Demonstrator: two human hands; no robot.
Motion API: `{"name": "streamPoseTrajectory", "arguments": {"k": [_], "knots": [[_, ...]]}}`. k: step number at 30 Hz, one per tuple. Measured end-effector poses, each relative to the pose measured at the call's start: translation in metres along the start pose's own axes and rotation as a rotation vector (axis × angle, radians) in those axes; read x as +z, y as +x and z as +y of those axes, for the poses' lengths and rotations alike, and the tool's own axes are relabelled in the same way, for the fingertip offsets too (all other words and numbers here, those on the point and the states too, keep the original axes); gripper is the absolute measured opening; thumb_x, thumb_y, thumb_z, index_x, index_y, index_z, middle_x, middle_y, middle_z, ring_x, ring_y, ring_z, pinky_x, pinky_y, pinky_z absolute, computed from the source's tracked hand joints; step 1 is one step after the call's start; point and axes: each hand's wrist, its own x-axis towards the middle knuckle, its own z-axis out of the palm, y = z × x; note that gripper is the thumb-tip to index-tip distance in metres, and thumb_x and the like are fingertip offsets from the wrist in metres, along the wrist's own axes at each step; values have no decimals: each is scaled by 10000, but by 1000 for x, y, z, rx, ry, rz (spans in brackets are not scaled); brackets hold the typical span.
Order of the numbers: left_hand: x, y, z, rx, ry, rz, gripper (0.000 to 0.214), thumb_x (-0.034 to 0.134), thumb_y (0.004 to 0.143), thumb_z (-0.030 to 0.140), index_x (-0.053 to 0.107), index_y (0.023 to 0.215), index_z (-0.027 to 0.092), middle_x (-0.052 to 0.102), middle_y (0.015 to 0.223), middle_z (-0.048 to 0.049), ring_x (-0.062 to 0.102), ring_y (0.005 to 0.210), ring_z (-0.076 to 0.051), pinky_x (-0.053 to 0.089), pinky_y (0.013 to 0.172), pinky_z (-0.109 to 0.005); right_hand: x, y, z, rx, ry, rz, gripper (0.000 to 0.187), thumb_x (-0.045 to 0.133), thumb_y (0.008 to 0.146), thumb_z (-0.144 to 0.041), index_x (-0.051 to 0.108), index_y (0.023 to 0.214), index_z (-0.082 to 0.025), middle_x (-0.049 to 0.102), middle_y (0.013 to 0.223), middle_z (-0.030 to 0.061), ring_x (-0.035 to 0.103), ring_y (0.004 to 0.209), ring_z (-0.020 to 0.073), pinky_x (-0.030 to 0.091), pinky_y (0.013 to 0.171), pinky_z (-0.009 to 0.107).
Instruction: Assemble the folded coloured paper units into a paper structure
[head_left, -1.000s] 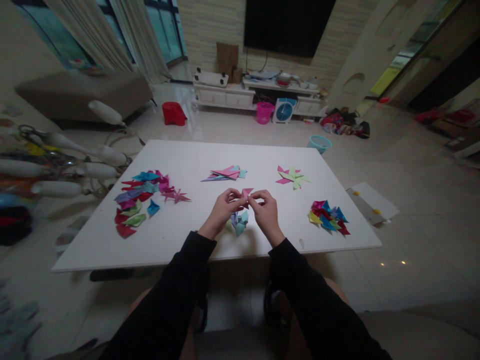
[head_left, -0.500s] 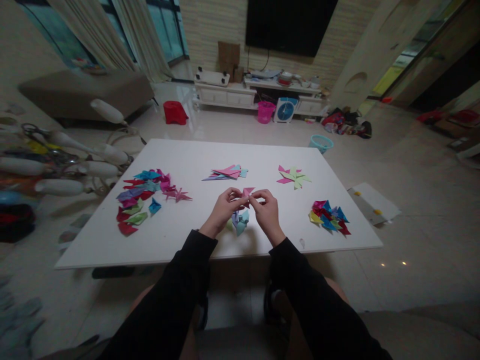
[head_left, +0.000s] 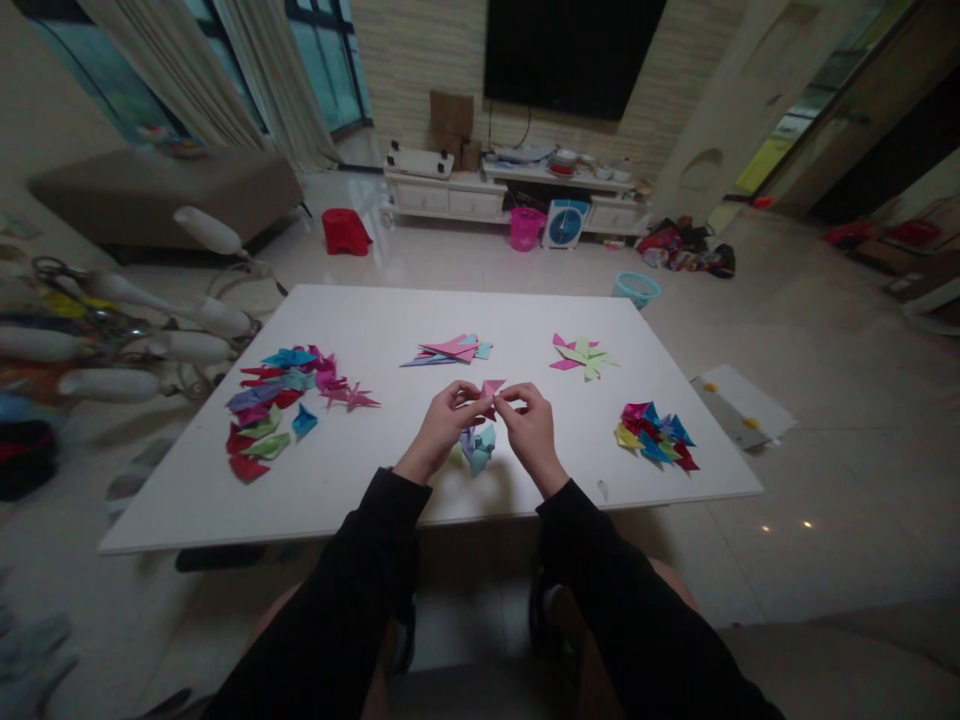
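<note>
My left hand (head_left: pixel 444 420) and my right hand (head_left: pixel 529 424) meet above the middle of the white table (head_left: pixel 390 330). Both pinch one small pink folded paper piece (head_left: pixel 491 387), fingers curled closed around it. Just below the hands lies a little heap of pale blue, lilac and green folded papers (head_left: pixel 477 446), partly hidden by my fingers. My black sleeves reach in from the near edge.
On the table: a big pile of coloured folded papers (head_left: pixel 276 408) at left, flat pink and blue triangles (head_left: pixel 450 350) behind the hands, a green-and-pink pinwheel (head_left: pixel 583 355), and a bright pile (head_left: pixel 655 432) at right. A rack with white handles and scissors (head_left: pixel 112 330) stands left of the table.
The hands hold the pink piece in nearly the same place; only the fingers shift slightly. The view has tilted a little.
</note>
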Motion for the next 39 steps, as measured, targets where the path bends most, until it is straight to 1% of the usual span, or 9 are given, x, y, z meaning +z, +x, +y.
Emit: {"name": "streamPoseTrajectory", "arguments": {"k": [6, 13, 17, 23, 26, 31, 33, 36, 39], "knots": [[0, -3, 2, 4, 3, 7, 426, 865, 683, 413, 563, 866, 176, 683, 846, -16, 714, 772, -166, 523, 750, -292, 1, -1, -2, -8, 10, 3, 134, 678, 798, -315, 691, 736, -198, 645, 851, 38, 635, 810, 186, 483, 618, 282], [-11, -11, 7, -2, 11, 55, 422, 882, 645, 404, 608, 865, 169, 676, 858, -9, 713, 794, -166, 532, 759, -289, 8, -6, -7, -2, 6, -20, 140, 679, 798, -321, 685, 723, -203, 646, 836, 33, 626, 815, 182, 476, 622, 273], [-15, -11, 8, -26, 14, 67, 420, 874, 647, 411, 619, 871, 163, 681, 833, -13, 712, 801, -171, 531, 763, -286, 12, -6, -4, -5, 7, -22, 136, 674, 804, -308, 680, 719, -203, 643, 843, 26, 626, 818, 171, 460, 606, 256], [-5, 1, 6, -62, -38, 49, 351, 808, 677, 385, 587, 867, 188, 679, 795, 0, 697, 750, -162, 533, 725, -278, 5, 0, -2, -2, -26, 0, 130, 657, 823, -306, 677, 744, -205, 651, 847, 21, 627, 807, 160, 466, 611, 249], [4, 4, 5, -85, -75, 43, 297, 748, 703, 380, 593, 871, 190, 682, 840, -4, 701, 757, -165, 539, 718, -279, -5, 2, -3, -7, -35, 15, 146, 669, 822, -325, 673, 740, -204, 652, 847, 22, 631, 816, 164, 473, 616, 250], [12, 4, 1, -99, -59, 59, 315, 728, 713, 401, 597, 901, 185, 715, 1092, -68, 735, 890, -217, 547, 743, -297, -30, 1, -2, -30, -91, 43, 145, 668, 822, -323, 677, 734, -208, 654, 853, 26, 629, 830, 169, 466, 617, 254], [13, 3, -2, -101, -41, 54, 323, 730, 710, 406, 594, 899, 182, 710, 1133, -81, 742, 902, -230, 538, 730, -291, -42, -1, -3, -39, -116, 66, 145, 664, 823, -320, 677, 734, -207, 653, 854, 28, 627, 835, 171, 462, 615, 255], [13, 2, -4, -97, -13, 51, 325, 730, 703, 408, 602, 895, 179, 705, 1126, -79, 745, 890, -230, 532, 718, -283, -65, -1, -7, -64, -150, 127, 150, 660, 821, -323, 676, 737, -201, 648, 864, 33, 625, 843, 176, 460, 616, 257], [13, 0, -3, -94, -2, 53, 315, 729, 696, 398, 609, 887, 179, 706, 1098, -71, 742, 875, -225, 533, 716, -284, -99, 6, -10, -102, -202, 201, 158, 659, 820, -338, 681, 755, -195, 651, 892, 43, 628, 868, 187, 469, 640, 270]]}}
